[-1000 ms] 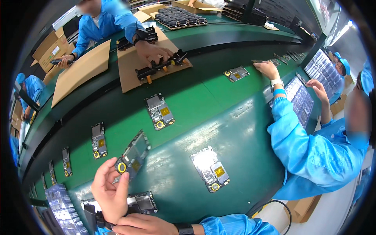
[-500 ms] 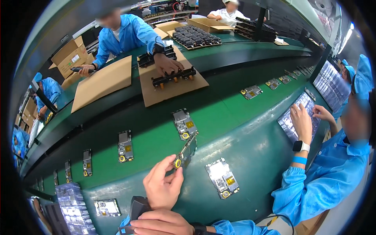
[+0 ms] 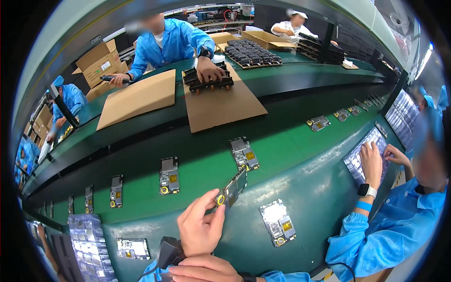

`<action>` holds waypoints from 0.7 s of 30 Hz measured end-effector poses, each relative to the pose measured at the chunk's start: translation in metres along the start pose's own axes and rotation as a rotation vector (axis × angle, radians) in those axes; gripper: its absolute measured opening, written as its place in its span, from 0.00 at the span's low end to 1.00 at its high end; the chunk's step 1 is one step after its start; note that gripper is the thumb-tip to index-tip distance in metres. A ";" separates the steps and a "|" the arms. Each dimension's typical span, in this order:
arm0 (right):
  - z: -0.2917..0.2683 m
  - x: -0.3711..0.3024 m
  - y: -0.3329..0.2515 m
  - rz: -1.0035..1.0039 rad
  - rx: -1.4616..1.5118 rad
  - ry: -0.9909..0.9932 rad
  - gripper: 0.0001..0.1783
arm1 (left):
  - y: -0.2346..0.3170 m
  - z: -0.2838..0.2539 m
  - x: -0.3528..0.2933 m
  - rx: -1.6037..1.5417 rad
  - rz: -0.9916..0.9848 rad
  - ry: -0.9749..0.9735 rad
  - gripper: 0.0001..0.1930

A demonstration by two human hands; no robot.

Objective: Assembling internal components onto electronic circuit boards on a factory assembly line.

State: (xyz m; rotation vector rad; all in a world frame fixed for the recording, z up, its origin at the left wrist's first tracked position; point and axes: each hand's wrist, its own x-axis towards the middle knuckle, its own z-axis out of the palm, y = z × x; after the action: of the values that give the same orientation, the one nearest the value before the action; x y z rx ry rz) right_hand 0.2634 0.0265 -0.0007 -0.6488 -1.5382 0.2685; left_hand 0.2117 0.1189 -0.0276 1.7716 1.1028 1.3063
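Observation:
My left hand pinches a circuit board by its near end, beside a yellow ring, between thumb and fingers. The board is tilted up above the bench edge, its far end overlapping a second circuit board on the green belt; whether they touch I cannot tell. Across my left wrist lies my right hand, its fingers stretched out beside a black wrist-worn device; its thumb is hidden. A loose circuit board lies on the bench to the right, and another board lies to the left.
Several circuit boards line the green belt. A bubble-wrap tray lies at left. At right, a co-worker's hands touch another bubble-wrap sheet. Across the belt, a person's hand rests on black parts over cardboard.
The view has shifted, so most things sit farther right. The held board shows more of its face. Across the belt, the co-worker's hand has moved a black part back against another.

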 end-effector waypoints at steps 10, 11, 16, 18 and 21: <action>0.006 0.002 -0.006 0.011 0.000 -0.032 0.10 | 0.004 -0.020 0.010 0.063 0.031 0.000 0.23; 0.005 0.002 -0.007 0.010 -0.008 -0.031 0.11 | 0.006 -0.020 0.011 0.057 0.039 0.000 0.23; -0.011 0.006 -0.009 0.020 -0.089 -0.007 0.11 | 0.017 -0.002 0.014 0.013 0.025 -0.001 0.21; -0.021 0.018 -0.013 0.050 -0.130 0.010 0.11 | 0.008 -0.007 0.015 0.048 0.009 0.006 0.21; -0.043 0.039 -0.017 0.141 -0.076 0.064 0.10 | -0.002 -0.035 0.019 -0.095 0.009 0.074 0.21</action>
State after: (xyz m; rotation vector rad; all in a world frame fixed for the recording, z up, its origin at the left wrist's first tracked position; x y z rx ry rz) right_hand 0.3024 0.0242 0.0448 -0.8201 -1.4487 0.2937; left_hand 0.1806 0.1375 -0.0121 1.6726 1.0562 1.4165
